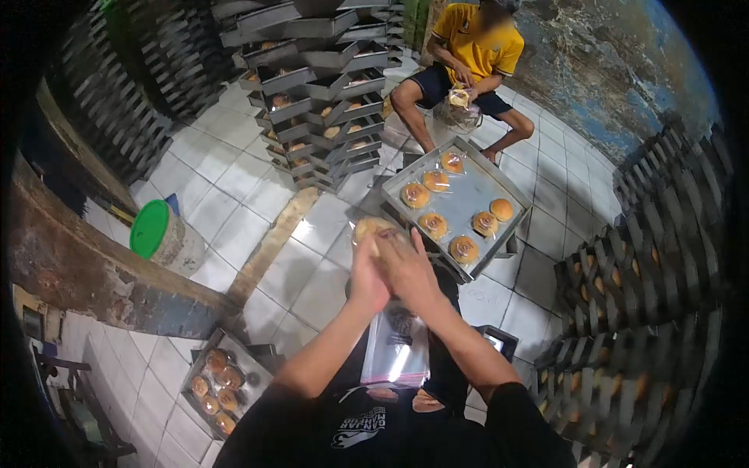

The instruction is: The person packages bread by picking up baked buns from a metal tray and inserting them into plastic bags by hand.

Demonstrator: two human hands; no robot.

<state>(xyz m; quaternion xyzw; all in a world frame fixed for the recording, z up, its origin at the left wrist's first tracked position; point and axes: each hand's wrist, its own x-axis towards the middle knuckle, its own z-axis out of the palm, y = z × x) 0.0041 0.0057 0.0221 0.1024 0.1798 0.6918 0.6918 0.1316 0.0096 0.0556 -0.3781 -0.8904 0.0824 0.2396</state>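
Observation:
Both of my hands are closed around a round bun (371,227) in a clear plastic bag, above my lap. My left hand (367,279) grips it from the left, and my right hand (411,274) lies over its right side, hiding part of it. On my lap rests a stack of clear plastic bags (396,347). Just beyond my hands, to the right, a metal tray (460,204) carries several golden-brown buns, some of them visibly wrapped, such as the wrapped bun (464,249) at its near end.
Another tray (253,360) of wrapped buns lies at lower left. A bucket with a green lid (150,228) stands on the left. Stacked metal trays (320,101) rise ahead, and racks (640,288) line the right. Across the large tray sits a person in a yellow shirt (476,47).

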